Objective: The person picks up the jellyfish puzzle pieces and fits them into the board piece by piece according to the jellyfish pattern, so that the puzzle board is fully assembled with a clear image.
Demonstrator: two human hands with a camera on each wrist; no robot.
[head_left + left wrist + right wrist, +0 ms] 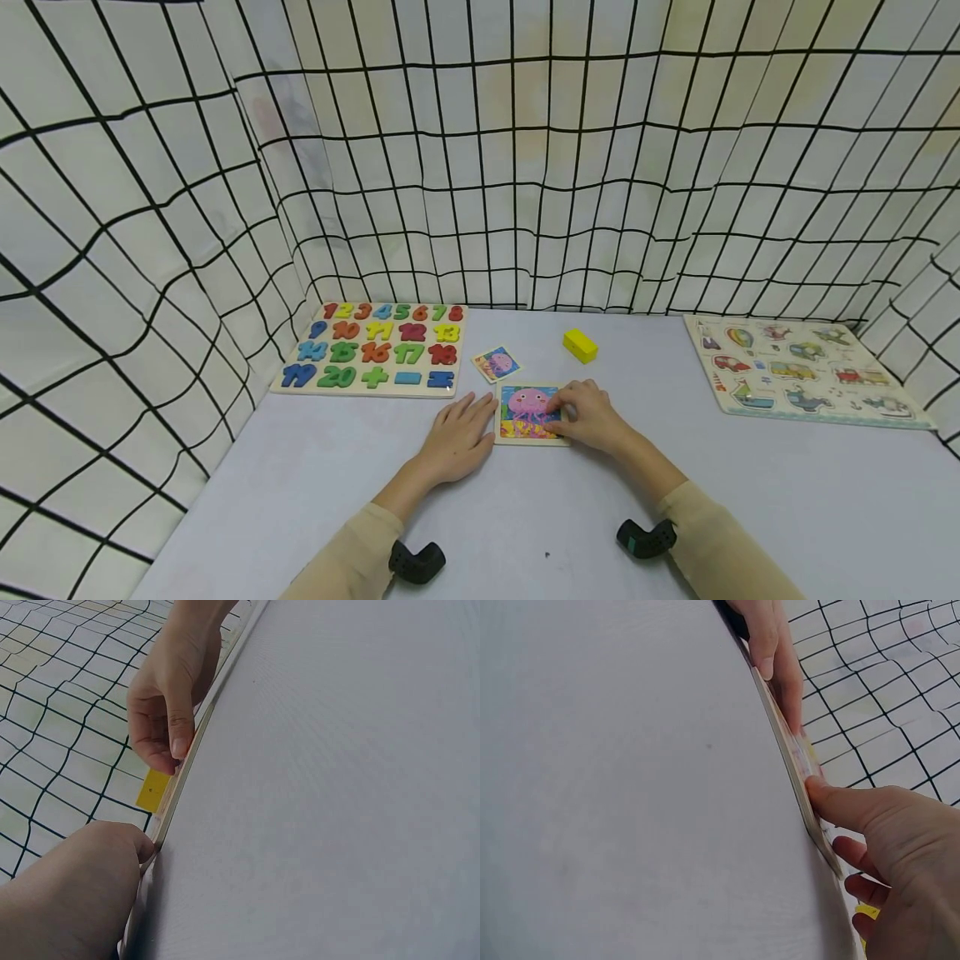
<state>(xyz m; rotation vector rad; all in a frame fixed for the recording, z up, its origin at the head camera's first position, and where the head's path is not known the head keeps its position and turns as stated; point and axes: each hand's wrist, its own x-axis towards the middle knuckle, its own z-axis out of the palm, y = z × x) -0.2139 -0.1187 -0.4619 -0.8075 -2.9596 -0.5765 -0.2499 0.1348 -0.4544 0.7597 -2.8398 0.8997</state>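
Note:
A small jellyfish jigsaw puzzle (527,402) in a wooden frame lies flat on the table. My left hand (459,442) rests palm down at its left side, fingers extended, fingertips along the edge. Over the puzzle's right part, my right hand (590,417) has curled fingers, thumb and index finger pinching at a puzzle piece that they mostly hide. Seen from the left wrist, the right hand's fingertips (178,750) come together at the board's surface. The right wrist view has the thumb (821,791) at the board (784,750), which is nearly edge-on there.
Just behind the puzzle lies a small jellyfish picture card (497,364). A yellow block (581,345) sits behind my right hand. A number board (375,350) lies back left and a vehicle picture board (810,367) back right. Black netting (480,167) over white cloth walls the table.

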